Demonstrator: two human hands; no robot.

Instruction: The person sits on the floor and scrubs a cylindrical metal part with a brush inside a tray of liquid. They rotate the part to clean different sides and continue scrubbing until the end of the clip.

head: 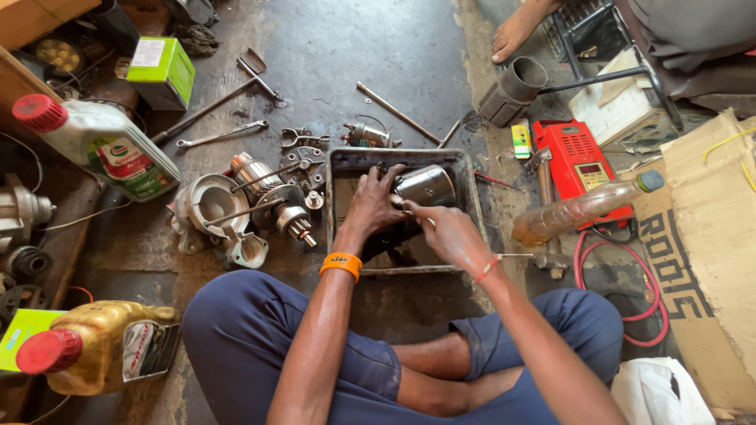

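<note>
- At the far left edge of the floor (394, 55), a white oil jug with a red cap (98, 142) lies on its side; a green box (161, 72) stands just behind it.
- In the near left corner a golden oil jug (102, 346), also red-capped, lies tipped over beside the person's knee.
- A long bar (209, 110) and a spanner (220, 135) lie on the floor between the green box and the tray.
- Just left of the tray sit a pale cast housing (211, 212) and a dismantled armature with its shaft and gear (279, 206), touching one another.
- The grey metal tray (340, 169) rests on the floor right in front of the crossed legs.
- The left hand (372, 203), with an orange band at the wrist, reaches into the tray; its fingers are spread and curled over the left side of the shiny metal cylinder (427, 187).
- That cylinder lies inside the tray, toward its far right corner.
- The right hand (449, 232) meets the cylinder's near edge, forefinger and thumb pressed together at the rim; whether they pinch a small part cannot be told.
- Right of the tray lies a clear plastic bottle (583, 208), tilted, across a red meter box (579, 161).
- A grey ribbed sleeve (513, 90) lies near the far right, beside another person's bare foot (516, 30).
- Cardboard (709, 252) covers the right edge.
</note>
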